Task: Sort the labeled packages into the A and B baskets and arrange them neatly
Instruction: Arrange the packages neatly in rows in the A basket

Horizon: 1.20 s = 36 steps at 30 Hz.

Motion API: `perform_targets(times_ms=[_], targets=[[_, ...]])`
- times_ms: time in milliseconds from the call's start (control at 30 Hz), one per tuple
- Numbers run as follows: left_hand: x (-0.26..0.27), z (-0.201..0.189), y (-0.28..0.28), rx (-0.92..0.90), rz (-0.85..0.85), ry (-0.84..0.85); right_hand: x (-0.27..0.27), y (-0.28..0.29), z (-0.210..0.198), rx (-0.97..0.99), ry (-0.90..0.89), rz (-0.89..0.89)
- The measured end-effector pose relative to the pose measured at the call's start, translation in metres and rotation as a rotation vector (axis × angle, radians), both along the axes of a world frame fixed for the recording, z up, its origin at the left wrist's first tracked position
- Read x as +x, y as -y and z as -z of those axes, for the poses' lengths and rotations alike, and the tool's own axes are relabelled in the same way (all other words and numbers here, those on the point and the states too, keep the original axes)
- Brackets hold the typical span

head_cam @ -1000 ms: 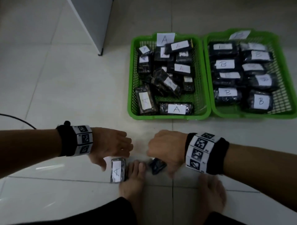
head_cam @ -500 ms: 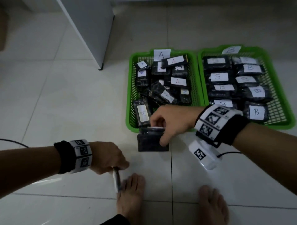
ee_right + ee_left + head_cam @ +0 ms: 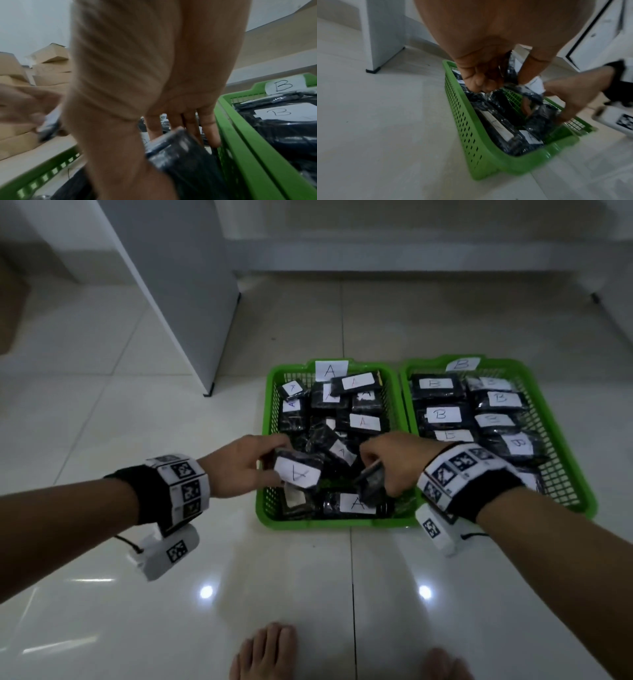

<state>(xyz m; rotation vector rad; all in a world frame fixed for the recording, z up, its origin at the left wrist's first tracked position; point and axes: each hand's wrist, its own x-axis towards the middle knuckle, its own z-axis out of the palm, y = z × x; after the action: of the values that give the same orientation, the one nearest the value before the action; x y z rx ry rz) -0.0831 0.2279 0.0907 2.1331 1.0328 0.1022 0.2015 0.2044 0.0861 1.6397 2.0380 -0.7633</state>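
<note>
Glossy white floor tiles (image 3: pixel 171 594) are carrying two green baskets side by side in front of you, with a grey cabinet panel (image 3: pixel 178 302) standing behind to the left. Your left hand (image 3: pixel 239 467) is pinching a black package with an A label (image 3: pixel 298 472) between thumb and fingers, holding it over the near left part of the A basket (image 3: pixel 265 501). Your right hand (image 3: pixel 397 460) is gripping a second dark package (image 3: pixel 371 482), label side turned away, low over the near right part of the same basket; in the right wrist view your fingers (image 3: pixel 208 129) are lying along it just beside the basket wall. You are keeping both hands apart, each closed on its own package. Other A packages (image 3: pixel 363 421) are lying jumbled and overlapping inside the A basket, one flat along its near edge. You are leaving the B basket (image 3: pixel 579 474) to the right, where B packages (image 3: pixel 442 414) are lying in rows. Your bare feet (image 3: pixel 263 652) are showing on the tiles below, and cardboard boxes (image 3: pixel 49 65) are stacked in the right wrist view's background.
</note>
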Motion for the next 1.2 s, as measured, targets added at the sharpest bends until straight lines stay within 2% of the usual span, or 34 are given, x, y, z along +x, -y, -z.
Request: perform_targets(times_ms=[100, 200, 300, 433, 533, 633, 700, 767, 900, 967, 1067, 1200], targets=[[0.012, 0.011, -0.009, -0.080, -0.217, -0.054, -0.003, -0.002, 0.008, -0.085, -0.028, 0.059], [0.018, 0.009, -0.033, -0.055, -0.339, -0.023, -0.005, -0.009, 0.018, 0.067, -0.145, 0.171], [0.018, 0.018, -0.042, -0.063, -0.291, -0.007, -0.010, -0.012, 0.032, 0.250, -0.216, 0.199], [0.025, 0.019, -0.048, -0.035, -0.264, -0.132, -0.022, -0.011, 0.047, 0.249, -0.235, 0.216], [0.027, 0.020, -0.053, -0.150, -0.255, -0.130, -0.022, -0.010, 0.050, 0.249, -0.260, 0.216], [0.032, 0.012, -0.058, -0.197, -0.273, -0.052, -0.009, -0.012, 0.046, 0.243, -0.413, 0.480], [0.041, 0.010, -0.063, -0.094, -0.342, -0.084, 0.001, -0.015, 0.042, 0.251, -0.515, 0.683], [0.051, 0.009, -0.069, 0.064, -0.366, -0.211, 0.007, -0.016, 0.039, 0.246, -0.602, 0.814], [0.065, 0.017, -0.068, 0.321, -0.080, -0.440, 0.006, -0.016, 0.040, 0.188, -0.615, 0.853], [0.073, 0.022, -0.065, 0.415, 0.010, -0.571, 0.006, -0.017, 0.040, 0.174, -0.619, 0.862], [0.079, 0.031, -0.064, 0.338, -0.016, -0.649, 0.010, -0.022, 0.040, 0.147, -0.650, 0.910], [0.079, 0.041, -0.067, 0.159, -0.154, -0.548, 0.019, -0.027, 0.040, 0.044, -0.749, 1.014]])
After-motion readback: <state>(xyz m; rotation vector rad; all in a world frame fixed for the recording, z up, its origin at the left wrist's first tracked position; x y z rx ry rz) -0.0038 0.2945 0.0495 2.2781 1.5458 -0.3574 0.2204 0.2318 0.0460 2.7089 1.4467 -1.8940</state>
